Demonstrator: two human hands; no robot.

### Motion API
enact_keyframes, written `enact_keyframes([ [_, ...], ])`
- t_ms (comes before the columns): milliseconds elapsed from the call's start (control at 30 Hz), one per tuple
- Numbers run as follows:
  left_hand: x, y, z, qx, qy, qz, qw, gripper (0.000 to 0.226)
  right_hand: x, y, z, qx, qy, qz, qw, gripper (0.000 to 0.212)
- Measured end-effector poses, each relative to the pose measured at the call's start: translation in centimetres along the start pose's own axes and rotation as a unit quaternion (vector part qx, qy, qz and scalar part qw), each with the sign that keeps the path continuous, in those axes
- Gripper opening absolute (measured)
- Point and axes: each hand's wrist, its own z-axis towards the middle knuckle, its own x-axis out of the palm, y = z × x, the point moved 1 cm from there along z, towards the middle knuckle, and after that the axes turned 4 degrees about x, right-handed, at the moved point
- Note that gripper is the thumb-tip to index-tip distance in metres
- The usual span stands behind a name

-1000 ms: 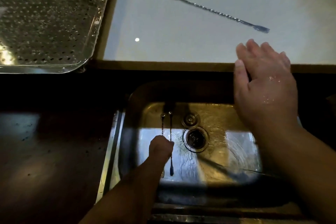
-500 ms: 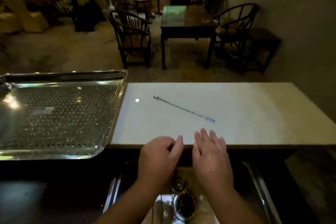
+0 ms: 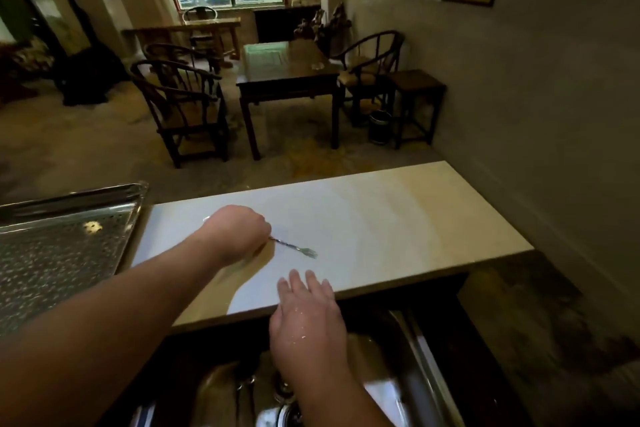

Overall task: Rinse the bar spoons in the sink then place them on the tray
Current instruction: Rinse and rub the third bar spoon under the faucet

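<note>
The left hand (image 3: 239, 232) is out over the white counter (image 3: 398, 218), fingers curled down round the middle of 1 bar spoon (image 3: 292, 246). The spoon's twisted shaft sticks out from under the hand toward the counter's right half and ends in a small fork. Its other tip just peeks out past the hand on the side toward the counter's left end. I cannot tell whether the spoon lies on the counter or is lifted off it. The right hand (image 3: 308, 315) is flat, fingers straight and close together over the counter's near edge, holding nothing, with water drops on its back. The perforated metal tray (image 3: 69, 253) sits against the counter's left end. The sink (image 3: 415, 357) lies below the counter's near edge
</note>
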Motion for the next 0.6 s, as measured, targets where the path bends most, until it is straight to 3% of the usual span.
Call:
enact_keyframes([
  [100, 0.2, 0.6, -0.3, -0.034, -0.015, -0.042, 0.998, 0.017, -0.9, 0.3, -0.8, 0.020, -0.005, 0.033, 0.999, 0.051],
  [267, -1.5, 0.7, -2.9, -0.100, -0.097, -0.188, 0.972, 0.010, -2.3, 0.8, -4.7, 0.118, -0.112, 0.192, 0.968, 0.042],
  [400, -3.7, -1.8, -5.7, -0.054, -0.105, -0.333, 0.935, 0.014, -1.7, 0.3, -8.6, 0.130, -0.137, 0.281, 0.941, 0.042],
  [600, -4.5, -8.3, -10.1, 0.067, -0.115, -0.427, 0.895, 0.024, 0.9, -1.3, -13.0, 0.190, -0.124, 0.366, 0.903, 0.041],
])
